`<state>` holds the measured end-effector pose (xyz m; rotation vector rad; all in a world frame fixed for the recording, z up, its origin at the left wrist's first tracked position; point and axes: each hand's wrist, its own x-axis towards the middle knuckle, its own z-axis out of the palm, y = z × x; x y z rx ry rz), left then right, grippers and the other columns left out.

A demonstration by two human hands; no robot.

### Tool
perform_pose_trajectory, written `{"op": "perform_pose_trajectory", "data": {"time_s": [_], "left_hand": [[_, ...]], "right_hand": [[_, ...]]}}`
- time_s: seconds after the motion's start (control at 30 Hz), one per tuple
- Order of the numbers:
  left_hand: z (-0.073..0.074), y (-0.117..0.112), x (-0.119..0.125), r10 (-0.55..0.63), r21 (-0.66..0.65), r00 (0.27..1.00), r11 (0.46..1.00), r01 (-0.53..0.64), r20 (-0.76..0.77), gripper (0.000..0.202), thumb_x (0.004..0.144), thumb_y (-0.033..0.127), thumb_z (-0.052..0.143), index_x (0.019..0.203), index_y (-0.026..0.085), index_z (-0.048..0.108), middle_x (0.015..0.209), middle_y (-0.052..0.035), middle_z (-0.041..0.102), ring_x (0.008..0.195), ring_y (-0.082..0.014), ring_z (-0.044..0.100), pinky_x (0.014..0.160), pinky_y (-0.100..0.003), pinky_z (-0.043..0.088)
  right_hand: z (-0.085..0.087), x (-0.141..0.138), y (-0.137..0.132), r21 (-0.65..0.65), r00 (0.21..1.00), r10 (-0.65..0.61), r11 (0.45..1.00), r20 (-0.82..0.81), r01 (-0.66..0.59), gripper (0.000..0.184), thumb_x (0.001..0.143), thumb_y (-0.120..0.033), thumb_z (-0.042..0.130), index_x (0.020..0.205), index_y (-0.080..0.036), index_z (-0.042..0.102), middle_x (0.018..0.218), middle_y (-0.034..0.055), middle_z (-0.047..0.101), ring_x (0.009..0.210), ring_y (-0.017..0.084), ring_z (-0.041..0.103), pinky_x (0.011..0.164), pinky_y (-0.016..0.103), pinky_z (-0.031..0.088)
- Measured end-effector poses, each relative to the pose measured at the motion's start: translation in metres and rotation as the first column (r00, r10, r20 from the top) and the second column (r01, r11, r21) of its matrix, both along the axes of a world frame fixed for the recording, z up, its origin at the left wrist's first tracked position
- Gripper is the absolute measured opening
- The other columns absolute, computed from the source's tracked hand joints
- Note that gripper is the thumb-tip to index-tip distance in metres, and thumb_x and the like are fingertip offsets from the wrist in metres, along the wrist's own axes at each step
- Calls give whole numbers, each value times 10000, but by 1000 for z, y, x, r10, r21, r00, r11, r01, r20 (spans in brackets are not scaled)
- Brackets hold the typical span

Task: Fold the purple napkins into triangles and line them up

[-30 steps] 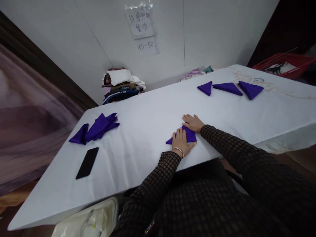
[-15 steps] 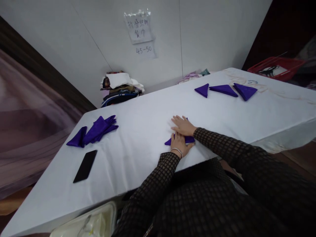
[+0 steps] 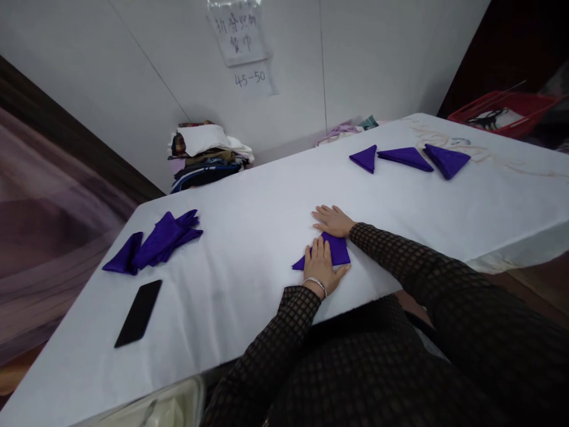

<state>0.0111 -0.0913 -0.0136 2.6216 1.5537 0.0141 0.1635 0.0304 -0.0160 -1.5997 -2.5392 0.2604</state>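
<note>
A purple cloth napkin (image 3: 338,251), folded to a triangle, lies flat near the front edge of the white-covered table (image 3: 249,237). My left hand (image 3: 320,265) rests flat on it with the fingers stretched out, a silver bangle at its wrist. My right hand (image 3: 333,221) lies palm down at the napkin's far corner, fingers spread, partly covering that corner. Neither hand grips anything. Three more folded napkins stand apart at the back right: a small triangle (image 3: 365,158), a long narrow one (image 3: 405,158) and a wider one (image 3: 447,161).
On the left lie a bunched pile of purple napkins (image 3: 164,240) and a black phone (image 3: 138,313). Behind the table, folded clothes (image 3: 207,154) are stacked against the wall. A red basket (image 3: 507,112) sits beyond the right end; a pale bin (image 3: 178,403) is below the front edge.
My right hand has shifted off the napkin's middle to its far corner, showing more purple cloth. My left hand stays flat on the napkin. The camera view has shifted slightly.
</note>
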Motion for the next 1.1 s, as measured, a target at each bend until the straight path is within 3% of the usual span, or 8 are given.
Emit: {"op": "perform_pose_trajectory", "data": {"time_s": [0.33,0.57,0.83,0.97,1.1], "left_hand": [[0,0,-1,-2,18,1000,1000,2,-16,876,883,675,254,1473,28,290,1560,-181,246,1457,-298,171,1183,-484,154],[3,2,0,2,10,999,1000,-1,-38,886,878,686,259,1470,28,300,1562,-187,235,1457,-306,170,1180,-485,159],[3,3,1,4,17,999,1000,-3,-48,876,876,679,287,1470,36,305,1560,-185,241,1453,-308,185,1173,-484,179],[5,3,2,6,17,999,1000,-5,-40,866,878,672,285,1467,37,311,1561,-185,238,1452,-312,185,1171,-489,174],[5,2,1,0,19,1000,1000,1,-17,851,878,669,299,1461,49,324,1524,-190,331,1440,-317,220,1176,-495,161]], "right_hand": [[-3,10,27,0,1000,-18,1000,-5,18,683,940,-603,234,1477,-197,350,1567,104,259,1437,282,211,1139,521,161],[-2,10,33,-21,1000,-17,1000,4,17,711,936,-618,246,1487,-176,323,1576,112,229,1446,281,175,1141,540,134],[23,8,34,-111,998,-52,992,23,55,603,984,-509,232,1470,-173,357,1556,124,285,1427,287,237,1120,546,211],[38,-6,13,-69,999,-45,997,1,45,644,978,-550,228,1485,-166,331,1570,140,238,1442,312,172,1126,570,165],[33,-24,-26,9,990,140,990,-14,-140,652,961,-587,270,1484,-205,342,1575,110,233,1452,280,145,1158,515,91]]}}
